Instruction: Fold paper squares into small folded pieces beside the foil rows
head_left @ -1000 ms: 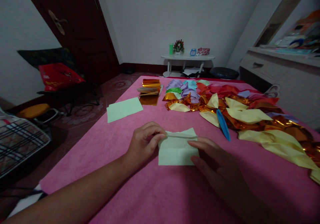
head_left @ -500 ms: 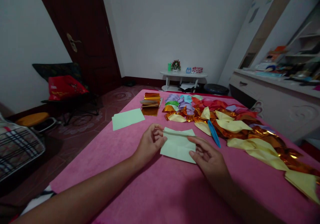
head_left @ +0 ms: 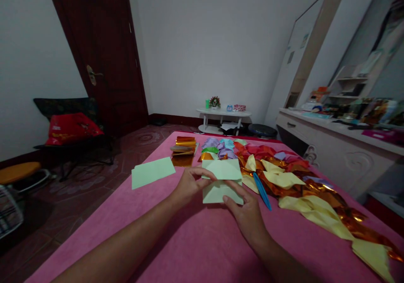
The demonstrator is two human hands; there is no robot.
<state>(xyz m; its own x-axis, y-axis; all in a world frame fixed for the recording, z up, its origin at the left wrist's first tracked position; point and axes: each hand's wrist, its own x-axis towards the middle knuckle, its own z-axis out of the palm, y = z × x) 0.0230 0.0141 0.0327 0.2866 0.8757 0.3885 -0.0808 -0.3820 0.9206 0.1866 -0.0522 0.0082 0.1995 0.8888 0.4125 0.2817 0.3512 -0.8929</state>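
One pale green folded paper (head_left: 222, 182) sits between both hands, its upper flap lifted off the pink tabletop (head_left: 195, 241). The left hand (head_left: 189, 185) pinches the paper's left edge with curled fingers; the right hand (head_left: 246, 211) grips its lower right corner. Left of the left hand lies one flat green sheet (head_left: 152, 172). Beyond it sits a stack of gold foil (head_left: 184, 147). Right of the right hand lies one blue strip (head_left: 261, 191) against a heap of folded coloured papers (head_left: 284, 173), too many and too dim to count.

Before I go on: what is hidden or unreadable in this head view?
- Light green sheet: its underside and fold layers, covered by its raised flap and both hands.
- Right hand: fingertips tucked behind the sheet.
- Items on the small white table: too small and dim to identify.
- Yellow folded pieces: cut off by the bottom-right edge.
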